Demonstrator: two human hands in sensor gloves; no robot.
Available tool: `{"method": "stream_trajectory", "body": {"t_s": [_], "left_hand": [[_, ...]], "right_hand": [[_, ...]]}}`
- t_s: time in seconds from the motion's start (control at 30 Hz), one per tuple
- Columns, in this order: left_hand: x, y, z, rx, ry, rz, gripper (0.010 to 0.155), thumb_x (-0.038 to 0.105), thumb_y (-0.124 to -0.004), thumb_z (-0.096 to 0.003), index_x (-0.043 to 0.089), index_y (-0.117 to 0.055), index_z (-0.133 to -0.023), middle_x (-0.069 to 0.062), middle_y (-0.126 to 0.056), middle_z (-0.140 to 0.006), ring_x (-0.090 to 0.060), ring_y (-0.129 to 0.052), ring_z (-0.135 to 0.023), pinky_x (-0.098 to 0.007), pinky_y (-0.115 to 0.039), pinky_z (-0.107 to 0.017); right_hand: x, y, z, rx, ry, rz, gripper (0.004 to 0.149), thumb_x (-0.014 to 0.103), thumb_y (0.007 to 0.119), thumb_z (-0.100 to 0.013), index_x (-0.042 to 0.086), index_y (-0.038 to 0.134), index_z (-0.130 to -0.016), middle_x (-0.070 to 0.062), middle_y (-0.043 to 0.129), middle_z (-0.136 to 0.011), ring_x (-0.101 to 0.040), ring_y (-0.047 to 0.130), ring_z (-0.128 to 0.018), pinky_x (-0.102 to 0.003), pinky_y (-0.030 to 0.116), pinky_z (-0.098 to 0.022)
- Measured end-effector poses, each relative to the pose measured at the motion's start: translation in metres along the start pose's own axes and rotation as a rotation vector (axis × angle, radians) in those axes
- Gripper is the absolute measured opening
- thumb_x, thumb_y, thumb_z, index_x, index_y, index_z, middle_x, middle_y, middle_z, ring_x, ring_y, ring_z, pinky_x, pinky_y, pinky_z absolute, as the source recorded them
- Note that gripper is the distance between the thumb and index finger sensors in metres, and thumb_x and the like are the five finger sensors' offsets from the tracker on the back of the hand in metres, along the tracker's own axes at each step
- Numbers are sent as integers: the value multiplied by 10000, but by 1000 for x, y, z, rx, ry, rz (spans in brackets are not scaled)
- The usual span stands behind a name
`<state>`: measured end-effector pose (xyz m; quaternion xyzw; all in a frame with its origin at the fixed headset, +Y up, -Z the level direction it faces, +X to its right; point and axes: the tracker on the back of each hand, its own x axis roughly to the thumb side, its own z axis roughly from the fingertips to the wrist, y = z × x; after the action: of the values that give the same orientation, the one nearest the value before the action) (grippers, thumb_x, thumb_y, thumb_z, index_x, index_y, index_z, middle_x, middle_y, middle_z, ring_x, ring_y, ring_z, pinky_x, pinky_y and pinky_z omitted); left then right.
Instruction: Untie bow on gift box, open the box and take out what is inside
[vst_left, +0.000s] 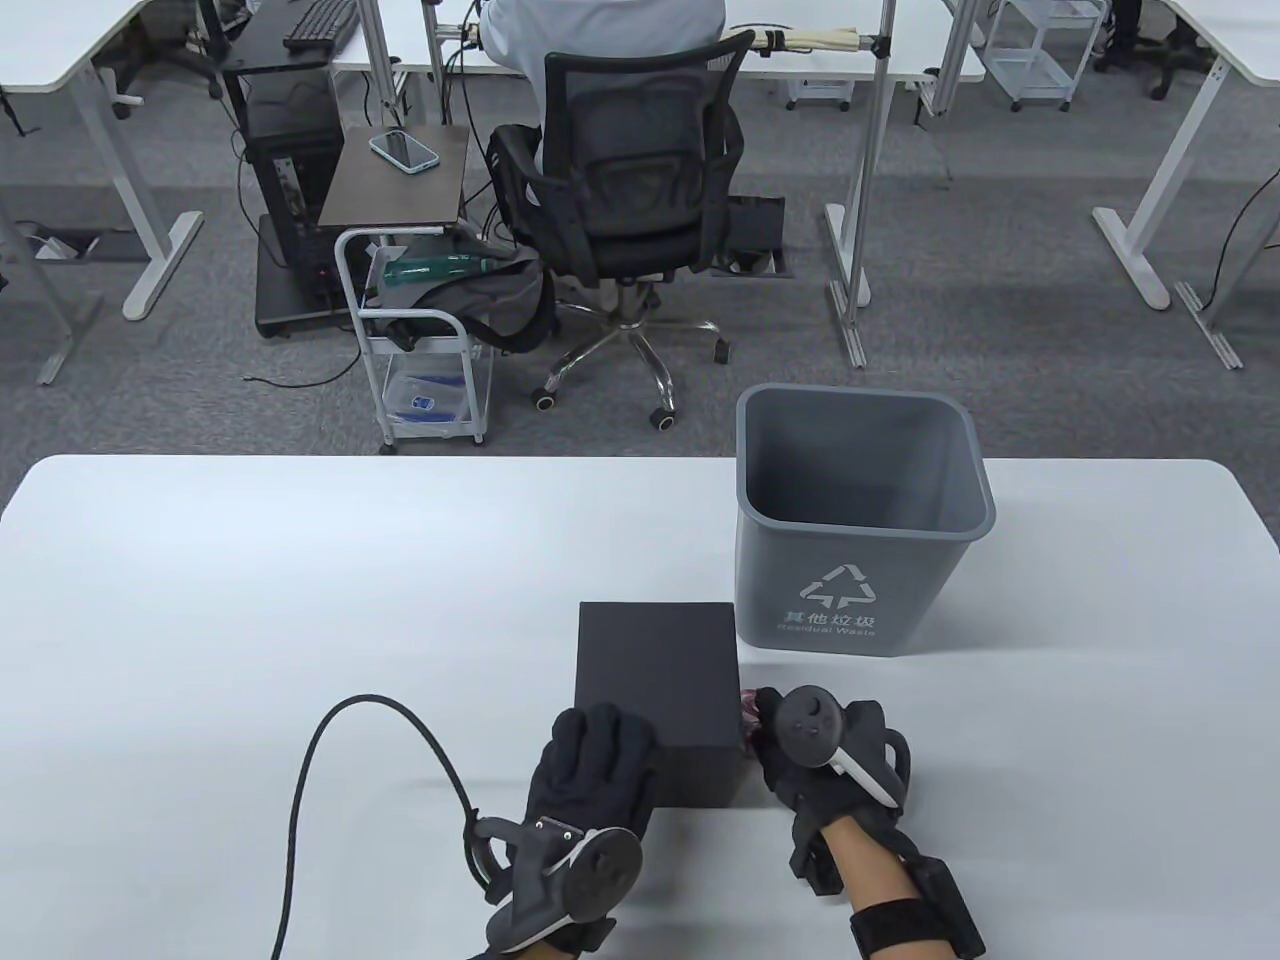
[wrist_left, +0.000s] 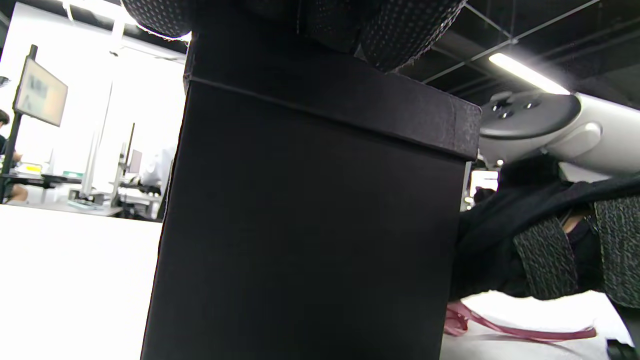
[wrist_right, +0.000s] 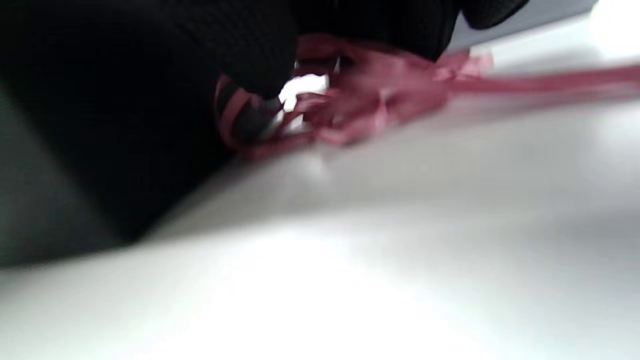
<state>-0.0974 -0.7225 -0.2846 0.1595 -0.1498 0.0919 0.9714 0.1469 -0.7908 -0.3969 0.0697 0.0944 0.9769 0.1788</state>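
A black gift box (vst_left: 655, 680) with its lid on stands upright on the white table (vst_left: 250, 600); no ribbon lies on it. My left hand (vst_left: 590, 760) rests on the lid's near left corner, fingers (wrist_left: 400, 30) over the top edge. The box's side (wrist_left: 310, 225) fills the left wrist view. My right hand (vst_left: 790, 745) is on the table just right of the box, fingers curled round a bunched red ribbon (vst_left: 748, 708). The ribbon (wrist_right: 360, 100) is gathered under those fingers, one tail trailing right; a tail (wrist_left: 500, 327) also lies on the table.
A grey waste bin (vst_left: 860, 520) stands right behind the box, touching or nearly touching its far right corner. A black cable (vst_left: 300, 790) loops from my left wrist across the table. Beyond the table sit an office chair, a cart and desks.
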Motion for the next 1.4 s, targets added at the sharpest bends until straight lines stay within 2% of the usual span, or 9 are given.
{"method": "stream_trajectory", "body": {"t_s": [0.1,0.2,0.27,0.37,0.43,0.63,0.8,1.03,1.4], "left_hand": [[0,0,0,-2,0,6,551,408,-694,-653,169,-602,-1141,-200,-556,-1194,-513,-489,-1037,-553,-584,-752],[0,0,0,-2,-1,1,552,409,-692,-653,169,-599,-1142,-202,-554,-1195,-514,-488,-1037,-552,-584,-753],[0,0,0,-1,-1,1,554,408,-693,-653,167,-597,-1142,-201,-553,-1196,-515,-486,-1038,-553,-583,-753],[1,0,0,-2,0,-3,555,409,-693,-653,166,-596,-1142,-201,-552,-1196,-514,-485,-1039,-554,-584,-752],[1,0,0,-1,0,-5,554,409,-692,-653,167,-595,-1142,-202,-549,-1196,-514,-484,-1039,-553,-584,-753],[2,-1,0,-3,1,-18,556,413,-689,-653,170,-589,-1143,-203,-548,-1195,-516,-484,-1037,-553,-591,-749],[2,-1,0,-4,4,-17,556,413,-687,-655,167,-587,-1144,-202,-545,-1196,-514,-483,-1037,-552,-592,-749],[2,-1,0,-3,6,-20,556,416,-685,-655,172,-584,-1144,-201,-542,-1196,-511,-481,-1038,-550,-592,-749],[0,0,0,-8,11,-18,555,418,-681,-657,178,-581,-1147,-197,-539,-1199,-507,-483,-1040,-553,-589,-750]], "right_hand": [[-6,6,-2,139,22,-15,806,404,801,-562,117,372,-1181,-208,299,-1170,-452,482,-973,-623,456,-744],[-5,4,-4,71,42,-12,780,370,823,-550,121,416,-1167,-182,413,-1144,-412,565,-936,-598,514,-725],[-4,3,-5,23,37,0,685,351,839,-531,148,569,-1128,-149,537,-1090,-380,650,-880,-579,571,-702],[1,1,-4,-55,29,19,515,295,877,-512,150,773,-994,-128,787,-904,-323,812,-750,-561,680,-640],[4,1,-4,-95,19,65,410,256,874,-515,157,846,-911,-105,873,-795,-289,878,-663,-550,727,-600],[12,3,-1,-110,-45,177,374,269,871,-531,124,854,-876,-103,888,-734,-274,887,-605,-543,744,-565],[17,8,-2,-74,-52,285,375,289,817,-572,126,784,-908,-97,838,-754,-259,851,-625,-536,716,-587],[15,11,0,-58,-37,336,391,299,772,-590,124,741,-939,-97,802,-769,-264,824,-646,-543,688,-607],[-18,-3,7,-95,90,475,384,287,782,-569,126,774,-918,-102,815,-758,-271,832,-638,-550,690,-603]]}}
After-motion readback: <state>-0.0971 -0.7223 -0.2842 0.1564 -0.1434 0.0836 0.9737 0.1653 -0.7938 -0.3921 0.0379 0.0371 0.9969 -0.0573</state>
